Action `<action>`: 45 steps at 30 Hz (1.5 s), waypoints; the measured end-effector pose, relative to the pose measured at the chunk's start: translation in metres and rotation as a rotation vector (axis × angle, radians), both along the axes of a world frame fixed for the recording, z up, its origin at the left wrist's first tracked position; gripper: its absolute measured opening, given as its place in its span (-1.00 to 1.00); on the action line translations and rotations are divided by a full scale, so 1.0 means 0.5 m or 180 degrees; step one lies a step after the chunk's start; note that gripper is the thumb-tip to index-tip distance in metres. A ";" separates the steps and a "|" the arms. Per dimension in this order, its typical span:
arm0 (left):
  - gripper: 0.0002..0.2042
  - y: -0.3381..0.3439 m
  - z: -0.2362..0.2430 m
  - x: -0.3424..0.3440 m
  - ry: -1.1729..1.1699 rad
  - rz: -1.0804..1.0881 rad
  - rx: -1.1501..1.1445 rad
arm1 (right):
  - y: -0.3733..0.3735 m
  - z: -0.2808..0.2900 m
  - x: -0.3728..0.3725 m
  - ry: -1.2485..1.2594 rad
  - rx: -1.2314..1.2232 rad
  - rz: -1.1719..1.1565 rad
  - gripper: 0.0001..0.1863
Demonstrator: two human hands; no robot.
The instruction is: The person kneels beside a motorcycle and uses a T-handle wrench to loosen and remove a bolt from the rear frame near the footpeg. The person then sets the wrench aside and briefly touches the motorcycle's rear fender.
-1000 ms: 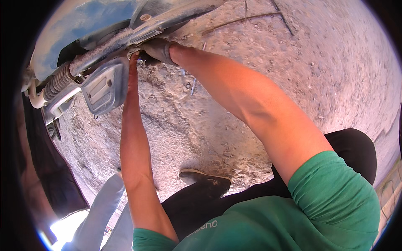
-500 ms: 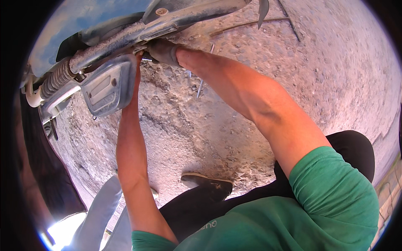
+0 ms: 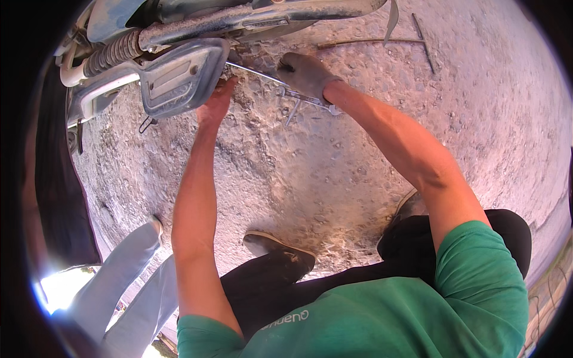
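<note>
My bare left hand (image 3: pixel 217 102) is at the right edge of a scuffed grey footboard (image 3: pixel 184 77) on a vehicle. The board hides part of the fingers, so their grip does not show. My right hand (image 3: pixel 307 74), in a grey work glove, hovers over the stony ground to the right, fingers curled. A thin, shiny metal rod (image 3: pixel 253 72) runs from beside the footboard to the glove's lower edge; whether the glove grips it is unclear. By the right wrist is the open jaw of a spanner (image 3: pixel 334 110), and a short metal tool (image 3: pixel 293 112) lies just below.
Along the top runs the vehicle's dusty tube (image 3: pixel 203 31) with a ribbed rubber boot (image 3: pixel 112 61). A T-shaped bar (image 3: pixel 382 41) lies on the rough ground at upper right. Another person's light trousers (image 3: pixel 122 271) are at lower left, beside a dark hanging cloth (image 3: pixel 59 179).
My right hand has pulled away from the vehicle's underside to the right, and more of the rod shows. My left hand has come down slightly, and the vehicle sits further right in view.
</note>
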State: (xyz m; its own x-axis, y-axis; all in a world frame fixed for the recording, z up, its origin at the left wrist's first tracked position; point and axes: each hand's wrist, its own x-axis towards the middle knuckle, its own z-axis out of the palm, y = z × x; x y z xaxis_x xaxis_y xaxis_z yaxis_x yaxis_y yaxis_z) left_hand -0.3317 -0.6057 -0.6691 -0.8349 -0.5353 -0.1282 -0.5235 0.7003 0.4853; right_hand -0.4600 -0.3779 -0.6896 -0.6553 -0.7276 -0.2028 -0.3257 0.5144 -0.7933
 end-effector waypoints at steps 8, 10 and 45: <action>-0.66 0.149 -0.007 0.064 -0.0290 -0.0271 0.0427 | 0.100 0.027 0.088 0.1243 0.1180 0.0716 -0.67; -0.66 0.144 0.002 0.065 -0.0374 -0.0129 0.0535 | 0.113 0.030 0.098 0.1224 0.1066 0.0651 -0.66; -0.30 0.045 -0.153 0.265 -0.0240 0.0381 -0.1913 | -0.235 0.010 0.133 -0.0375 -0.0514 -0.1160 -0.58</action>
State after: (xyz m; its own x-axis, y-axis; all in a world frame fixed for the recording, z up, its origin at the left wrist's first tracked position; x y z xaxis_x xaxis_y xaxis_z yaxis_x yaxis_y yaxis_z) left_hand -0.1990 -0.5834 -0.7458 -0.7650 -0.6216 0.1687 -0.6328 0.7741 -0.0174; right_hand -0.3938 -0.4954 -0.6846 -0.8551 -0.4808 -0.1939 -0.0475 0.4451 -0.8942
